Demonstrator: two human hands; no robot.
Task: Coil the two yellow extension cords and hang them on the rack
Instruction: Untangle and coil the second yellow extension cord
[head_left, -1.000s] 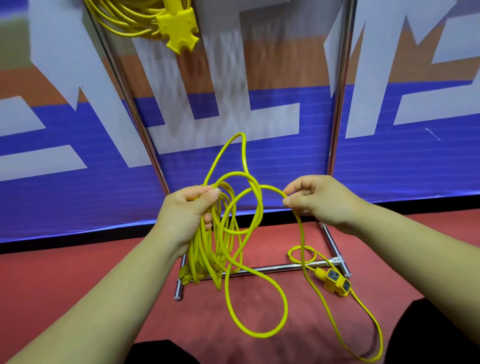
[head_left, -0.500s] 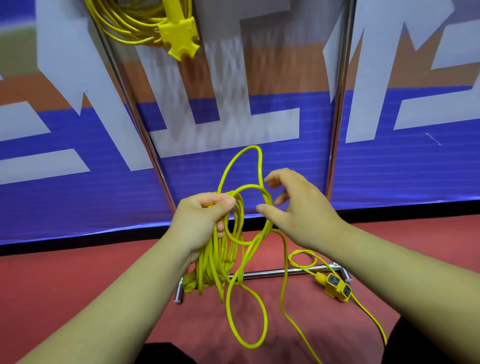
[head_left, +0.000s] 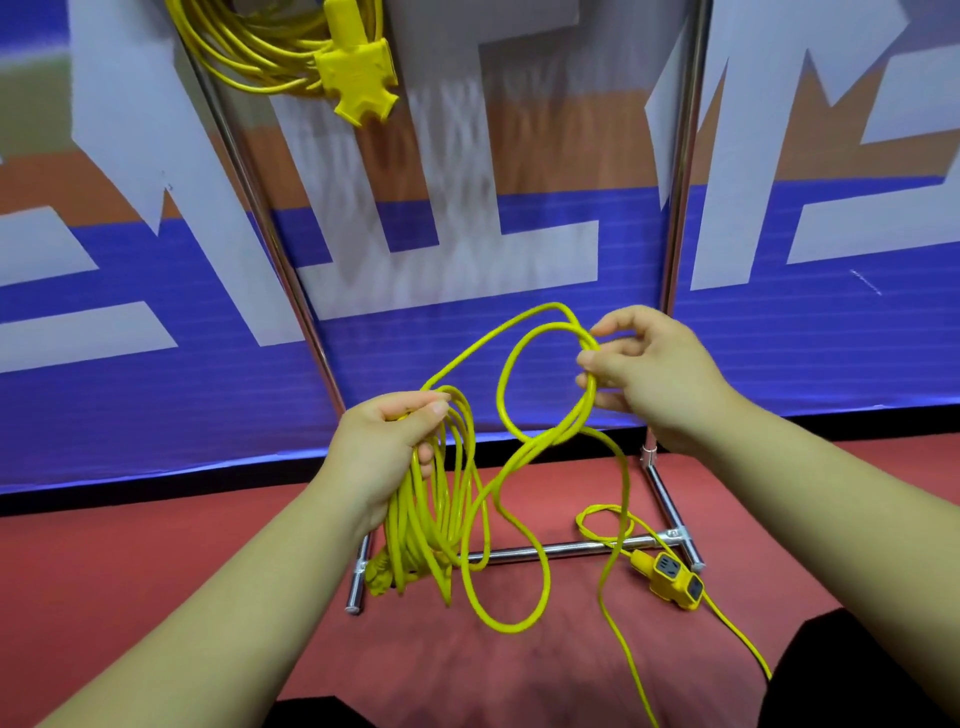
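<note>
Yellow cord half coiled at my rack.
My left hand grips the gathered coils; my right hand pinches a loose loop; the socket end lies by the rack's right foot.

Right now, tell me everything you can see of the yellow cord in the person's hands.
The cord is thin, glossy yellow, plastic-looking and half coiled. The left hand grips a bundle of hanging loops; the right hand pinches another loop beside it. Slack crosses the rack's base bar and runs to a yellow socket block on the red floor.
</note>
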